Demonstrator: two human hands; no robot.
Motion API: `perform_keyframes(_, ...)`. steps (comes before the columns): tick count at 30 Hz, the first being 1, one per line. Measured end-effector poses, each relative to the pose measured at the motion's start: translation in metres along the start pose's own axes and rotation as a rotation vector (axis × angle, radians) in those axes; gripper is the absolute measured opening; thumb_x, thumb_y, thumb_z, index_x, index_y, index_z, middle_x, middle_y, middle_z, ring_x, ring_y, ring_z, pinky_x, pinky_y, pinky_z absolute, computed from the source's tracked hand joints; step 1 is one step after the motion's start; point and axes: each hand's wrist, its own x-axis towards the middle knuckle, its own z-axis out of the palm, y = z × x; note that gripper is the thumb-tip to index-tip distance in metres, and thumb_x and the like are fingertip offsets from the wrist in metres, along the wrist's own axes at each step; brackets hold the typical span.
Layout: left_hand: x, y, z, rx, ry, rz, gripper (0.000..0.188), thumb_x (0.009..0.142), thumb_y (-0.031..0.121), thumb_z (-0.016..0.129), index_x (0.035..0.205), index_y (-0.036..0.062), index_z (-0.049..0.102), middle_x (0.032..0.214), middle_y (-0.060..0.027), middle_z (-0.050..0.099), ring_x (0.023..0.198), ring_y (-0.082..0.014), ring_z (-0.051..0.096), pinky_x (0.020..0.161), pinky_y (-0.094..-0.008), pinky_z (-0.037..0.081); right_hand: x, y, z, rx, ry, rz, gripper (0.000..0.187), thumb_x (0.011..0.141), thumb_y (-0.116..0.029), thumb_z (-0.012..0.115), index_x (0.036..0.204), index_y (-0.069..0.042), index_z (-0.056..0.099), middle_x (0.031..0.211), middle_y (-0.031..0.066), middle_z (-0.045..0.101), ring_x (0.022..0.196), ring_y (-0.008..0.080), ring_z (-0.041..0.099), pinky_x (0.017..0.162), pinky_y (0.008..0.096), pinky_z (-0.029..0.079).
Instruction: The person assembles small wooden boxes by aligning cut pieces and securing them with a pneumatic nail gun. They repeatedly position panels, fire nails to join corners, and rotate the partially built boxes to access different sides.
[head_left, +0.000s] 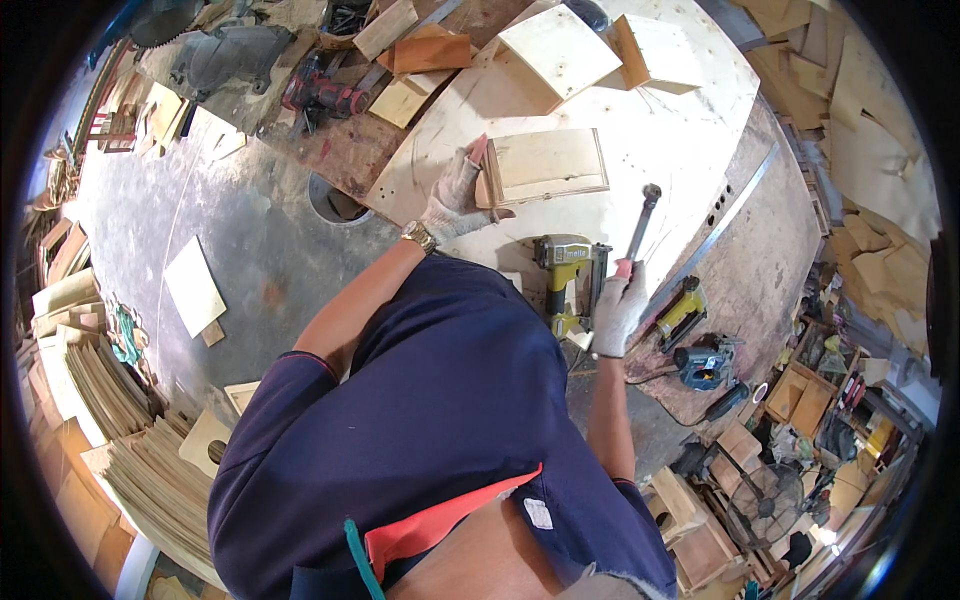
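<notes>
My left hand (455, 200), in a white glove with bare fingertips, grips the left end of a small plywood box (550, 165). The box lies on a pale plywood sheet (660, 130). In my gloved right hand (620, 312) is a hammer (641, 232), held by its handle. Its dark head points away from me, to the right of the box and apart from it. A green and grey nail gun (568, 275) lies between my hands, close to my body.
Two pale wooden boxes, one (560, 52) larger, sit at the far side. A red and black cordless drill (322, 97) lies at far left. To the right are a second nail gun (682, 315), a blue jigsaw (706, 362) and a metal straightedge (730, 222). Stacked boards (160, 490) stand at lower left.
</notes>
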Motion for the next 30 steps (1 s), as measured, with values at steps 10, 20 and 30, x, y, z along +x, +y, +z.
perform_keyframes(10, 0.114, 0.078, -0.07, 0.405, -0.338, 0.162, 0.107, 0.065, 0.036, 0.089, 0.158, 0.0072, 0.045, 0.134, -0.0133, 0.059, 0.128, -0.0327, 0.055, 0.112, -0.0439, 0.044, 0.02, 0.031, -0.001, -0.353, -0.401, 0.202, 0.088, 0.088, -0.037, 0.085, 0.154, -0.004, 0.037, 0.107, 0.0209, 0.071, 0.089, 0.0341, 0.074, 0.069, 0.0443, 0.061)
perform_keyframes(20, 0.144, 0.068, -0.044, 0.388, -0.534, 0.207, 0.058, 0.088, 0.033, 0.07, 0.142, 0.0134, 0.06, 0.119, -0.0131, 0.065, 0.125, -0.0305, 0.059, 0.115, -0.0493, 0.041, -0.018, 0.037, 0.039, -0.302, -0.365, 0.156, 0.098, 0.085, -0.017, 0.081, 0.163, -0.003, 0.024, 0.107, 0.0277, 0.074, 0.094, 0.0414, 0.075, 0.083, 0.0497, 0.061)
perform_keyframes(30, 0.129, 0.054, -0.019, 0.515, -0.222, 0.244, 0.021, 0.092, 0.027, 0.068, 0.102, 0.0087, 0.066, 0.103, -0.0123, 0.065, 0.109, -0.0314, 0.063, 0.106, -0.0468, 0.047, 0.034, -0.117, -0.08, 0.034, -0.512, -0.078, 0.035, 0.099, -0.014, 0.07, 0.123, 0.009, 0.061, 0.092, 0.0155, 0.076, 0.062, 0.0114, 0.068, 0.055, 0.0292, 0.056)
